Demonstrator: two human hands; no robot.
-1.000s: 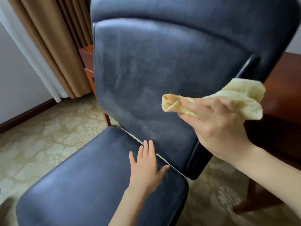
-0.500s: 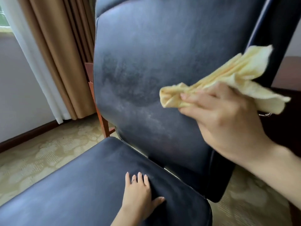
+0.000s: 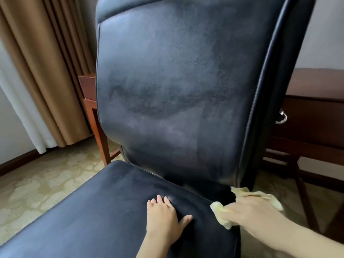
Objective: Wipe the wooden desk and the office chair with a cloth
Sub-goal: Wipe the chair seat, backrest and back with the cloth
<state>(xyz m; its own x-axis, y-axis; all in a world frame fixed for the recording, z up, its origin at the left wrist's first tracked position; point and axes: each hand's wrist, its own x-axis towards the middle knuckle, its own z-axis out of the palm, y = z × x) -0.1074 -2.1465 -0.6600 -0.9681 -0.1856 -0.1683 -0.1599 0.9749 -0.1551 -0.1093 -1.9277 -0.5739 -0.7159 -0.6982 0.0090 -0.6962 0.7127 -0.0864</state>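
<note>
A dark blue leather office chair (image 3: 176,90) fills the view, its tall backrest streaked with wipe marks. My left hand (image 3: 163,218) lies flat on the seat (image 3: 93,211), fingers straight and pressing the cushion. My right hand (image 3: 255,213) holds a crumpled pale yellow cloth (image 3: 221,213) against the seat's back right corner, below the backrest's lower edge. The wooden desk (image 3: 316,101) stands behind the chair at the right, with a metal ring handle (image 3: 282,117) on its drawer front.
Brown curtains (image 3: 46,62) and a white sheer hang at the left beside a wall. A reddish wooden desk leg (image 3: 98,131) shows left of the backrest. Patterned beige carpet (image 3: 41,183) covers the floor, and dark desk braces (image 3: 305,192) cross at the lower right.
My right hand has dropped with the cloth from the middle of the backrest to the seat's back right corner. My left hand stays flat on the seat.
</note>
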